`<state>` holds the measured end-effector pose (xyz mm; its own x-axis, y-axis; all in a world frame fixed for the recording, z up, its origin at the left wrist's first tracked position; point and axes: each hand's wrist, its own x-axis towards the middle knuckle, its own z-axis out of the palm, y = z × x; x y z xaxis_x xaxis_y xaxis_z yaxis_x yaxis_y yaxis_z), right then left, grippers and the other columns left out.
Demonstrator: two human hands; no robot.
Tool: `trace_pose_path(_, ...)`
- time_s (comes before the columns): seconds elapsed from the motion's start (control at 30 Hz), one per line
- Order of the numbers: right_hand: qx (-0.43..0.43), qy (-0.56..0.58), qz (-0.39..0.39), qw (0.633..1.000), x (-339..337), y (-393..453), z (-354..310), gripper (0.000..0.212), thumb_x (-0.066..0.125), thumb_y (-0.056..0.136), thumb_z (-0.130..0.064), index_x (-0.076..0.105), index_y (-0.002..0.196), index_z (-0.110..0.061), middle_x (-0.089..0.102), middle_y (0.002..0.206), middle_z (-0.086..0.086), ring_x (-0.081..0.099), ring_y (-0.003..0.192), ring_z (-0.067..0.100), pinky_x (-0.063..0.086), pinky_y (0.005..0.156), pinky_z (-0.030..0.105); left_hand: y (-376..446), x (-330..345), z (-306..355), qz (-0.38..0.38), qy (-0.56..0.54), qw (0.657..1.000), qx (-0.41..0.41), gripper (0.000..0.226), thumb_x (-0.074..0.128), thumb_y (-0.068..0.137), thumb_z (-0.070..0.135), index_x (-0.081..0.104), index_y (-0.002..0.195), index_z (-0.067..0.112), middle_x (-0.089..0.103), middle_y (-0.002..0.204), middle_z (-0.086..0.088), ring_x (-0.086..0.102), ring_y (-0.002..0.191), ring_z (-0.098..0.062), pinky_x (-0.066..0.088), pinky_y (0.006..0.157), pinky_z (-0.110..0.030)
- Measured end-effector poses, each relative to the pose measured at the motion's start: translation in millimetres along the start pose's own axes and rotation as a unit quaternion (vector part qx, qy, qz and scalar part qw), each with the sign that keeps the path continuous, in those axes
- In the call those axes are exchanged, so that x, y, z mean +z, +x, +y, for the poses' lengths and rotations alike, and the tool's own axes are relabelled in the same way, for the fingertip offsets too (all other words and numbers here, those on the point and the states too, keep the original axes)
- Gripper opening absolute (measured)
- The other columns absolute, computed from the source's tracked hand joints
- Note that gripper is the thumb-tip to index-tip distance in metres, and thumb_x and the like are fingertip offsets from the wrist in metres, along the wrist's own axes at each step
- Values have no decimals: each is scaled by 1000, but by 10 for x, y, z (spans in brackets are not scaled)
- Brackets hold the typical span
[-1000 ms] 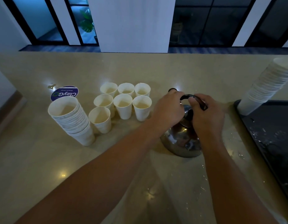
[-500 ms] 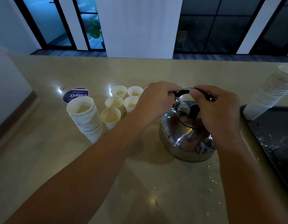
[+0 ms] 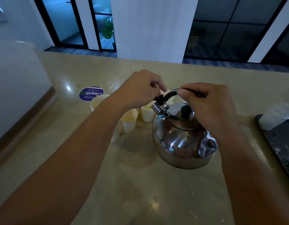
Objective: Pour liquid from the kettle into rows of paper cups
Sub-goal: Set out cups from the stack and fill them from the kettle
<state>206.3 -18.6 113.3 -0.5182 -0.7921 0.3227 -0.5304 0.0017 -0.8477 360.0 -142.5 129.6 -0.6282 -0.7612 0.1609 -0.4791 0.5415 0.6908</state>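
Gripping the handle of the kettle from both ends, I see in the head view my right hand with fingers curled round its top and my left hand pinching it beside the spout. The kettle sits mid-tabletop, spout pointing far-left at the cups, which stand just beyond and are partly hidden by my left arm. I judge this the pick-up before a pour; next I need to lift, carry the spout over a cup and tilt gently.
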Motion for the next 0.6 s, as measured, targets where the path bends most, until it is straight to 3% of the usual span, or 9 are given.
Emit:
trace_pose_path(0.23, -28, -31, -46, 998, 212, 104, -215, 20, 78, 86, -38, 80, 103, -29, 75, 92, -18, 68, 90, -3, 53, 85, 17, -56, -284, -155, -1, 16, 1000, -10, 26, 64, 88, 7, 76, 93, 29, 71, 69, 13, 69, 70, -1, 58, 76, -27)
trace_pose_path(0.4, -38, -44, -68, 996, 343, 183, -293, 19, 78, 86, -38, 80, 102, -28, 75, 93, -17, 68, 91, -3, 53, 88, 21, -99, -356, -306, 11, 1, 1000, -19, 27, 62, 89, 7, 76, 93, 30, 73, 73, 11, 70, 72, -4, 58, 76, -27)
trace_pose_path(0.6, -45, -65, -88, 993, 506, 259, -322, 18, 78, 85, -38, 80, 101, -29, 73, 94, -20, 65, 89, -10, 47, 78, 3, -115, -386, -455, 6, -13, 999, -37, 35, 57, 87, 3, 72, 85, 35, 73, 71, 11, 71, 73, -6, 56, 75, -25)
